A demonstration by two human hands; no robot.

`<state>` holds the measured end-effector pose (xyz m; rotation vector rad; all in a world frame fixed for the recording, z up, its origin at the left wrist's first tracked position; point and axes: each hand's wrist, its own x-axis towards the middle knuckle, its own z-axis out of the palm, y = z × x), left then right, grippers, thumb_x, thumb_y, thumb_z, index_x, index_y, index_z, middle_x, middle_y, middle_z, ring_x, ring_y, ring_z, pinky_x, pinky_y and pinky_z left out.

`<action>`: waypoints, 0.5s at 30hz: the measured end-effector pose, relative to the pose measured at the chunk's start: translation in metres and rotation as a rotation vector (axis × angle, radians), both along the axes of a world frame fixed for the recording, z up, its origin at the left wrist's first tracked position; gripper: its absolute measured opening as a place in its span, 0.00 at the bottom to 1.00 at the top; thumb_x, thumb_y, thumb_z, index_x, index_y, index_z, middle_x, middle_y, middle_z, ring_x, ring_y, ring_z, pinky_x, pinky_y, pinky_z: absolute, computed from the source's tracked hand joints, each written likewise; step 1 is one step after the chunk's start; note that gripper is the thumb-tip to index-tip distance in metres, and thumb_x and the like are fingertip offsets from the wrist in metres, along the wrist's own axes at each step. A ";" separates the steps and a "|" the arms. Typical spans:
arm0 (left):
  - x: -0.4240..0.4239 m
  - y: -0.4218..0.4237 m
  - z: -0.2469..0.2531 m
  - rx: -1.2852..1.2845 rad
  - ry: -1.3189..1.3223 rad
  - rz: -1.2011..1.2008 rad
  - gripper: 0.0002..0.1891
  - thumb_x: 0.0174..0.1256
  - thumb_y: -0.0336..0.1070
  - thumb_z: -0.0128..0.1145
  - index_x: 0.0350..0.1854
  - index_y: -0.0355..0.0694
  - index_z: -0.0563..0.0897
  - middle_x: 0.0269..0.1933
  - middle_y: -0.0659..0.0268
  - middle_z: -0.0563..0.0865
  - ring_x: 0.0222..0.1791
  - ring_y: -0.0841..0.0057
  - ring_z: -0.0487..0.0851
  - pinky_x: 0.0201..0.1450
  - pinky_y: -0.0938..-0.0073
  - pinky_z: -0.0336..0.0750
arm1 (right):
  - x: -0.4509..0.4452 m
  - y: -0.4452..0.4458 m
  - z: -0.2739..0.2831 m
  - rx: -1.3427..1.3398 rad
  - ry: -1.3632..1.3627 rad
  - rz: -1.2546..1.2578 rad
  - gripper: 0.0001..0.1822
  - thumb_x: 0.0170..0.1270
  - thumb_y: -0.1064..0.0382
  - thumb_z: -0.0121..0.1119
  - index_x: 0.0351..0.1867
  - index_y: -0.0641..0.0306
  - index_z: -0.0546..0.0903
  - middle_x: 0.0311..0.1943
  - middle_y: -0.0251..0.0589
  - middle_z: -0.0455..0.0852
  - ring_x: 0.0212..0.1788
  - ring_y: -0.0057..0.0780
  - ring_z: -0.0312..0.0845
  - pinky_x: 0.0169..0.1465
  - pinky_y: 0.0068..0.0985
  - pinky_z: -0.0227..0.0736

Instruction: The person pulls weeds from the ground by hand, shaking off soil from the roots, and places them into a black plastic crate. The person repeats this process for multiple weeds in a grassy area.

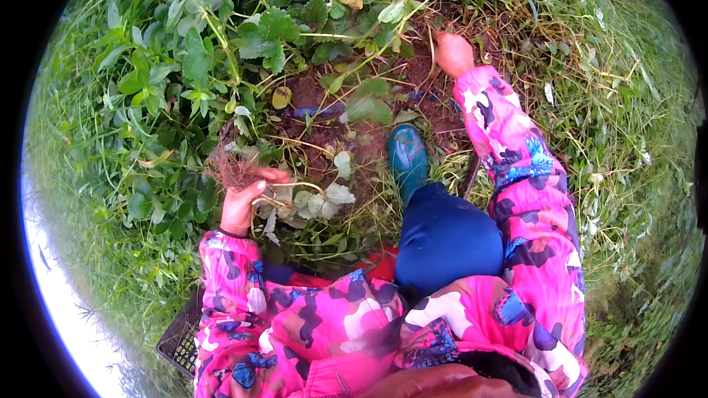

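Observation:
My left hand (246, 199) is closed around an uprooted strawberry plant; its bushy brown roots (232, 168) stick up past the fingers, and its pale-backed leaves (326, 202) hang to the right. My right hand (453, 54) reaches down to the bare reddish soil at the upper right, fingers curled beside a thin bent stem (433, 55); whether it grips that stem I cannot tell. Between and above the hands, leafy strawberry plants (271, 36) grow mixed with tall weeds.
My teal rubber boot (408, 157) stands on the soil between the hands. A blue pipe or strip (318, 110) lies partly buried in the soil. At lower left, a black plastic crate (180, 337) sits in the grass. Cut or pulled weeds (558, 61) cover the right side.

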<state>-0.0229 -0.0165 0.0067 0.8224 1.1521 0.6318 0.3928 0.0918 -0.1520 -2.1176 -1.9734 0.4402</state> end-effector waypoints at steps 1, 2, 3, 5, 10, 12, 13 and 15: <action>-0.001 0.000 0.000 0.005 -0.005 0.000 0.09 0.52 0.31 0.52 0.34 0.32 0.75 0.39 0.51 0.79 0.42 0.59 0.78 0.50 0.61 0.71 | 0.003 0.001 0.000 -0.019 0.039 -0.038 0.10 0.50 0.59 0.50 0.31 0.57 0.79 0.25 0.48 0.81 0.31 0.45 0.78 0.36 0.38 0.73; -0.002 0.000 -0.001 0.010 -0.010 -0.002 0.09 0.52 0.31 0.52 0.34 0.32 0.75 0.39 0.51 0.79 0.42 0.59 0.78 0.50 0.60 0.70 | 0.007 0.000 0.001 -0.071 0.011 -0.043 0.10 0.50 0.59 0.50 0.33 0.56 0.78 0.30 0.47 0.81 0.33 0.44 0.78 0.37 0.37 0.73; -0.002 0.000 -0.002 0.011 -0.012 -0.005 0.09 0.52 0.31 0.52 0.34 0.32 0.75 0.39 0.51 0.79 0.42 0.59 0.78 0.50 0.60 0.70 | 0.008 0.003 -0.003 0.023 0.028 -0.033 0.10 0.50 0.59 0.51 0.34 0.56 0.78 0.32 0.46 0.80 0.34 0.44 0.77 0.37 0.38 0.72; -0.002 0.000 -0.002 0.004 -0.010 -0.007 0.09 0.52 0.31 0.53 0.34 0.31 0.75 0.39 0.51 0.79 0.42 0.59 0.78 0.50 0.60 0.70 | 0.005 0.014 -0.019 0.203 0.066 -0.009 0.11 0.50 0.60 0.52 0.36 0.56 0.78 0.35 0.46 0.79 0.36 0.45 0.76 0.37 0.38 0.71; -0.002 -0.003 -0.001 -0.023 -0.010 -0.004 0.10 0.52 0.31 0.53 0.34 0.31 0.75 0.39 0.51 0.79 0.43 0.59 0.78 0.50 0.60 0.70 | -0.040 0.032 -0.011 0.204 0.032 0.242 0.14 0.50 0.63 0.50 0.41 0.58 0.74 0.40 0.43 0.77 0.35 0.44 0.76 0.36 0.35 0.73; -0.004 -0.004 -0.003 -0.016 -0.004 0.002 0.11 0.51 0.32 0.53 0.35 0.31 0.75 0.40 0.50 0.79 0.42 0.59 0.78 0.50 0.61 0.70 | -0.031 0.022 -0.001 0.105 -0.049 0.139 0.12 0.52 0.62 0.50 0.39 0.59 0.73 0.35 0.43 0.78 0.33 0.40 0.77 0.33 0.33 0.74; -0.006 -0.004 -0.001 0.006 0.003 -0.012 0.10 0.52 0.32 0.53 0.34 0.31 0.75 0.40 0.50 0.79 0.43 0.59 0.78 0.50 0.61 0.70 | -0.024 0.009 0.007 0.052 -0.088 0.084 0.11 0.52 0.61 0.49 0.38 0.60 0.73 0.32 0.43 0.78 0.33 0.39 0.78 0.31 0.32 0.74; -0.007 -0.001 0.003 0.055 -0.003 -0.044 0.09 0.52 0.32 0.53 0.34 0.32 0.76 0.40 0.50 0.79 0.44 0.59 0.78 0.51 0.61 0.69 | 0.007 -0.031 0.009 0.096 0.144 -0.122 0.10 0.53 0.60 0.52 0.34 0.61 0.74 0.30 0.46 0.79 0.29 0.44 0.77 0.30 0.36 0.73</action>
